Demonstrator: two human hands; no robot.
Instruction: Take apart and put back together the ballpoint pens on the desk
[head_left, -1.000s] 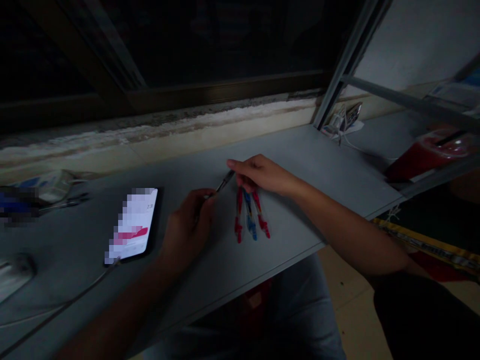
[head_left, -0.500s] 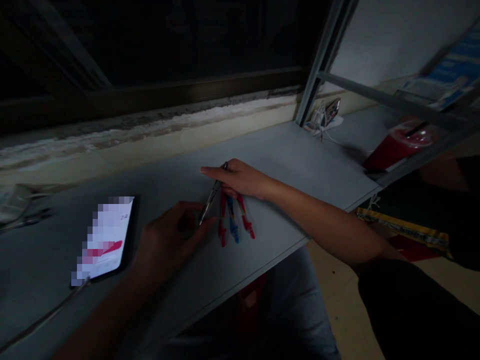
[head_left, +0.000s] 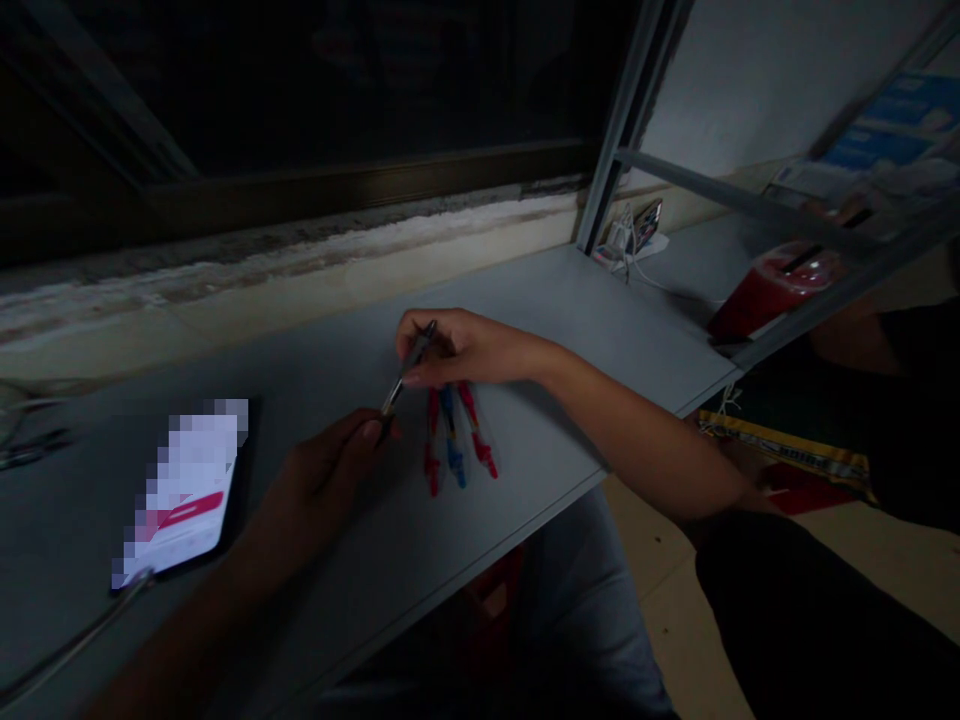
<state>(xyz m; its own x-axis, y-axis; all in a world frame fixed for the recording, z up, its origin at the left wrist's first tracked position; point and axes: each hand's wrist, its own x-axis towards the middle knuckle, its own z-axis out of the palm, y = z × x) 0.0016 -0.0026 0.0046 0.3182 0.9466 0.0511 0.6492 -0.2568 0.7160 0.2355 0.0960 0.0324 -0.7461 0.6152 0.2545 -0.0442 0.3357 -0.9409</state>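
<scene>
A dark pen (head_left: 407, 368) is held at a slant above the desk between my two hands. My right hand (head_left: 457, 345) grips its upper part, thumb against the barrel and fingers curled round. My left hand (head_left: 337, 465) pinches the lower end, which the fingertips partly hide. Just below my right hand, side by side on the desk, lie a red pen (head_left: 431, 455), a blue pen (head_left: 454, 455) and another red pen (head_left: 480, 445). Their upper ends are partly covered by my right hand.
A lit phone (head_left: 184, 490) with a cable lies left on the grey desk (head_left: 540, 300). At right, past a metal frame (head_left: 720, 195), stand a red cup (head_left: 776, 285) and a white charger (head_left: 622, 240). Another person's arm (head_left: 851, 335) shows there.
My left fingers have closed on the pen's lower end. My right thumb and fingers have shifted their hold around the barrel. The whole view has moved slightly.
</scene>
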